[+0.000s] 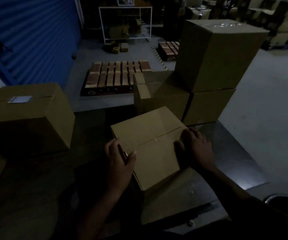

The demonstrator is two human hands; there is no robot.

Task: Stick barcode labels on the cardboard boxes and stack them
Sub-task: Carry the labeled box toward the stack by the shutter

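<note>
A taped cardboard box point(150, 144) lies in front of me on the dark table point(36, 179). My left hand point(119, 158) grips its left edge, thumb on the top face and fingers down the side. My right hand point(194, 148) presses flat on the box's right top, fingers spread. No label shows on this box. At the left stands a larger box point(27, 118) with a white barcode label point(19, 99) on its top.
A stack of two boxes point(217, 66) rises at the right, with another box point(158, 94) beside it. Wooden pallets point(115, 75) lie on the floor beyond. A blue shutter point(27, 32) stands at the left, a white rack point(125, 23) at the back.
</note>
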